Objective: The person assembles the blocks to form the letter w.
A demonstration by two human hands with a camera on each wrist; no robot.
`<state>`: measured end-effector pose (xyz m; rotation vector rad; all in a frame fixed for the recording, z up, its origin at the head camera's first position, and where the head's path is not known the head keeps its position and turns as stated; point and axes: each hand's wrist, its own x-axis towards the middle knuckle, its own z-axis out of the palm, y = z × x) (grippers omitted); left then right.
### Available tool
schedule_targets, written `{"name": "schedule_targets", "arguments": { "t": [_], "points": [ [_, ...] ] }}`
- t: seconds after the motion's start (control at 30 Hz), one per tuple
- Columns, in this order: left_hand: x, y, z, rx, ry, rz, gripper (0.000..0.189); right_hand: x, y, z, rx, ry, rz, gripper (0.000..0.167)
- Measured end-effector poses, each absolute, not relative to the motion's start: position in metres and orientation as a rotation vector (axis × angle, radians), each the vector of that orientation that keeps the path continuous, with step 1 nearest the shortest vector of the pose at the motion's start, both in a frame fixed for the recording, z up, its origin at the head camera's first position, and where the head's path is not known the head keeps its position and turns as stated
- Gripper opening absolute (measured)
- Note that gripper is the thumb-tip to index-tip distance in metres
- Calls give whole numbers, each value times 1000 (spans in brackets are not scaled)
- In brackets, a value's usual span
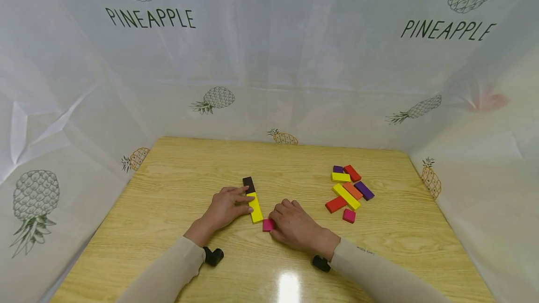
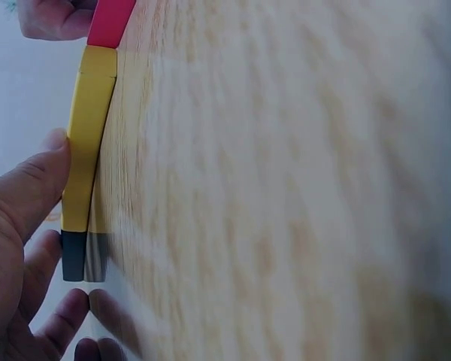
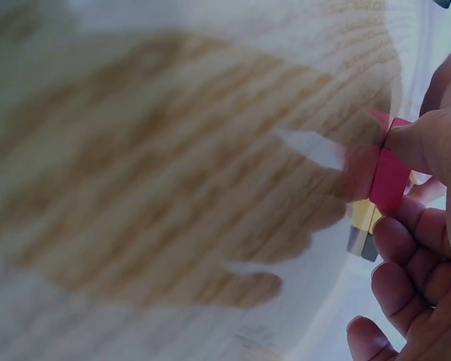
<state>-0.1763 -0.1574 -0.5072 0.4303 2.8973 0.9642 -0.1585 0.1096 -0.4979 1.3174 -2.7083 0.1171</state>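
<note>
Seemingly early on, R. hand (image 1: 296, 228) pinches pink block (image 1: 267, 225) by yellow block (image 1: 256, 212) and black block (image 1: 249, 183), aligned under spread fingers of L. hand (image 1: 226, 207), w/ assorted blocks (image 1: 346, 196) unplaced.

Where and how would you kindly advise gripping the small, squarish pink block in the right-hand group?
I'd pinch the small, squarish pink block by its left and right edges, coming from the near side: it lies flat, with bare wooden table there, while the long yellow block crowds its far edge.
</note>
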Motion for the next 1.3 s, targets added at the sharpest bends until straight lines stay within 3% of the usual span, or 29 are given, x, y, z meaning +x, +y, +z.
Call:
{"name": "schedule_targets", "arguments": {
  "t": [0.5,0.73,1.3],
  "points": [
    [-176,-157,-508,428,2906,955,35,-161,114,-491,1297,-2713,171,36],
    [-176,-156,-507,412,2902,962,35,-167,125,-481,1147,-2791,259,42],
    [-176,-156,-509,424,2887,970,36,-173,223,-495,831,-2582,94,41]
  ]
}}
